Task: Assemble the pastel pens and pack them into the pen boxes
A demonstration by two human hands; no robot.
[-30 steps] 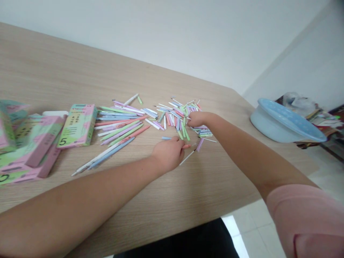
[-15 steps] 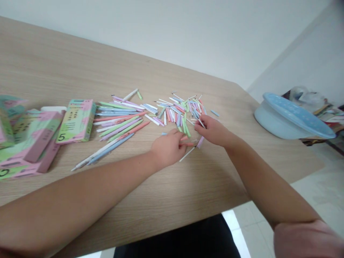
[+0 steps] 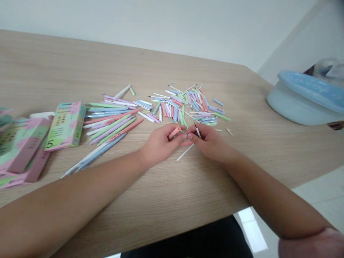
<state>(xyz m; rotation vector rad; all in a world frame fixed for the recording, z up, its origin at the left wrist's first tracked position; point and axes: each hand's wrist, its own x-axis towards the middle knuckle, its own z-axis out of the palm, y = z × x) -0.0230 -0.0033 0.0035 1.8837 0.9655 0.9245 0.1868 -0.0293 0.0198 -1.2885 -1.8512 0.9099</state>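
My left hand (image 3: 162, 142) is closed around a coral-orange pen piece (image 3: 174, 132), a hollow tube whose end shows above the thumb. My right hand (image 3: 211, 141) is closed on a slim white pen refill (image 3: 198, 131) with a dark tip. Fingertips of both hands meet, and the small part pinched between them is mostly hidden. Below the fingers a thin white stick (image 3: 185, 152) slants down to the left; whether it lies on the table or is held I cannot tell. Loose pen barrels, caps and refills (image 3: 177, 102) in pastel colours are heaped just beyond the hands.
Left of the heap, whole pens (image 3: 115, 123) lie in a fanned row. Pink-and-green pen boxes (image 3: 66, 125) stand farther left, some stacked. At the right is a light-blue plastic basin (image 3: 301, 102). The wooden table's front edge (image 3: 188, 236) runs close to my body.
My hands have come together, fingertips now touching. The orange piece has turned upward in my left hand. The view has shifted, uncovering more pen parts beyond my right hand.
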